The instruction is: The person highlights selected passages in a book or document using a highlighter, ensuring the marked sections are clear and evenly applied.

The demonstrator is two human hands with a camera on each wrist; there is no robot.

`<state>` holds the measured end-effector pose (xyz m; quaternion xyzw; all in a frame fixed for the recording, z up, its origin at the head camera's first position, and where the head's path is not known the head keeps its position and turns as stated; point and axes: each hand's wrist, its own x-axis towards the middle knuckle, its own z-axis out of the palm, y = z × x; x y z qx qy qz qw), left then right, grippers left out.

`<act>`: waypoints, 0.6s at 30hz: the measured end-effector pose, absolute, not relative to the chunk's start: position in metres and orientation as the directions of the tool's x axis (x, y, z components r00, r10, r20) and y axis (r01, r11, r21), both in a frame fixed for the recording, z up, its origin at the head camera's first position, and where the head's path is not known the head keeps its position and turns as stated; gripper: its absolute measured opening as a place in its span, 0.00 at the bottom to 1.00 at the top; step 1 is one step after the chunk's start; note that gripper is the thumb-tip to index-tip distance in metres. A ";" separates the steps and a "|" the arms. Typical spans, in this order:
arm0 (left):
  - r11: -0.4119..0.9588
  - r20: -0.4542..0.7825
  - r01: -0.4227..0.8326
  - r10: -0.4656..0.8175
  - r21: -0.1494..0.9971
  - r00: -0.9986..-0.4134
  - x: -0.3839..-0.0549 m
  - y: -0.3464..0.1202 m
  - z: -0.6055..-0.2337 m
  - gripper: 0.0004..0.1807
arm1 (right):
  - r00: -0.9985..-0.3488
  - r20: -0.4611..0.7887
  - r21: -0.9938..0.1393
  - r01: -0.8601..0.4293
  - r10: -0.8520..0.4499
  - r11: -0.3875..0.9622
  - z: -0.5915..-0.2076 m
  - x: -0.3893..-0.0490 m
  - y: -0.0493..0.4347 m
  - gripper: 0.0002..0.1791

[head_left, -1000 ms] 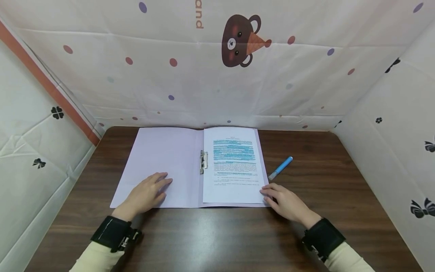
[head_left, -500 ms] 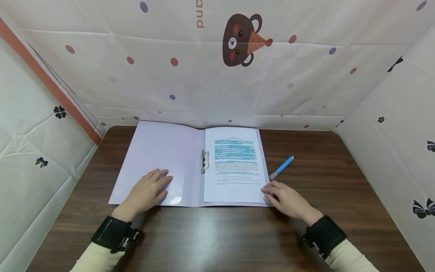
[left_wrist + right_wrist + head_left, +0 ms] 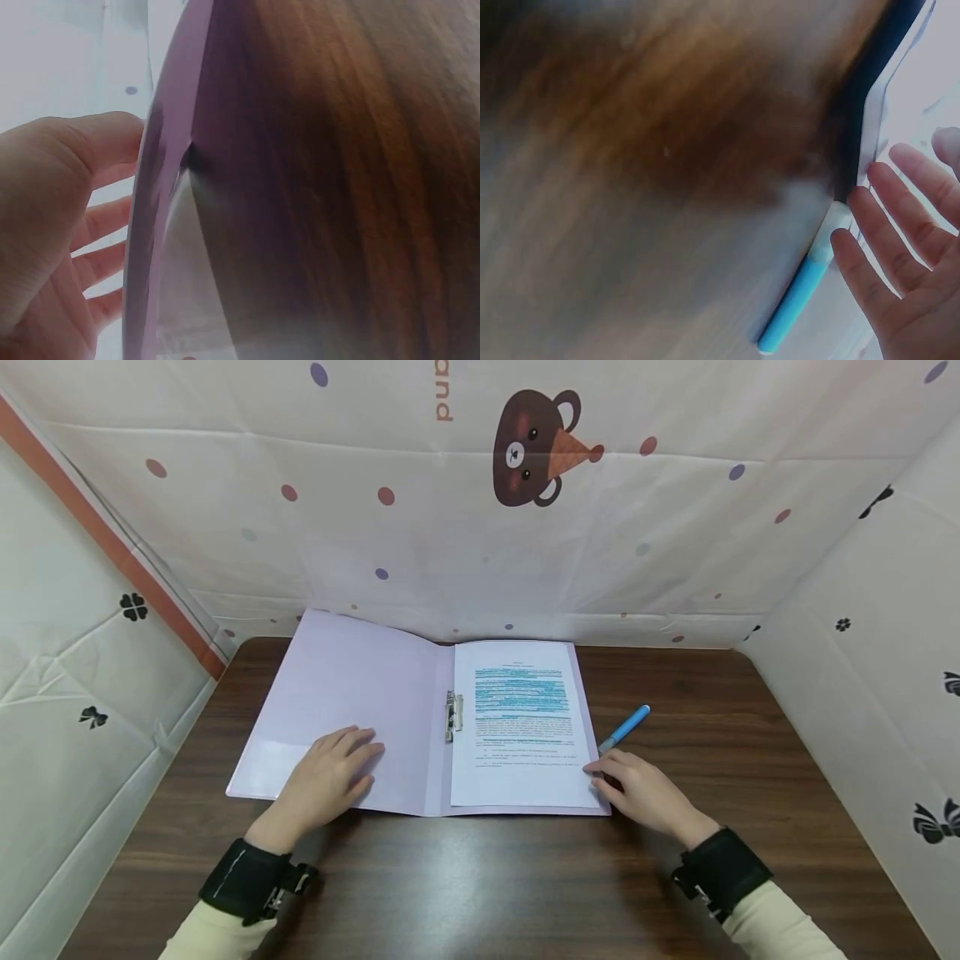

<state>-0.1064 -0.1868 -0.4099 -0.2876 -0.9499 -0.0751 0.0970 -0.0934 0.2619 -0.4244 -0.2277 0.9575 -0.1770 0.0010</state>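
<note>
Your lilac folder (image 3: 433, 777) lies open on the bench (image 3: 450, 877), its left cover (image 3: 352, 677) tilted up. Your left hand (image 3: 322, 781) lies relaxed at that cover, your right hand (image 3: 643, 792) relaxed by the opposite edge; neither grasps anything. You seem to be turning the cover; the next move likely calls for fingers under its raised edge.

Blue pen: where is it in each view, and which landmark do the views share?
Head: the blue pen lies right of the folder, beyond the right hand.
Left wrist: not in it.
Right wrist: blue pen in the lower half, right of centre.
Shared landmark: the folder, in all three views.
</note>
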 end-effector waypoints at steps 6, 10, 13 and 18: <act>0.813 0.267 0.578 0.542 0.077 -0.797 -0.106 -0.181 -0.403 0.23 | -0.923 0.100 -0.332 -0.382 -0.371 0.862 -0.422 -0.098 0.269 0.13; 0.808 0.284 0.586 0.548 0.061 -0.786 -0.105 -0.175 -0.399 0.24 | -0.948 0.099 -0.328 -0.317 -0.301 0.890 -0.422 -0.103 0.276 0.13; 0.803 0.301 0.594 0.555 0.052 -0.776 -0.104 -0.171 -0.397 0.24 | -0.962 0.108 -0.340 -0.271 -0.249 0.900 -0.424 -0.106 0.281 0.12; 0.789 0.327 0.612 0.568 0.045 -0.756 -0.104 -0.166 -0.394 0.24 | -0.977 0.135 -0.359 -0.206 -0.167 0.910 -0.424 -0.112 0.289 0.11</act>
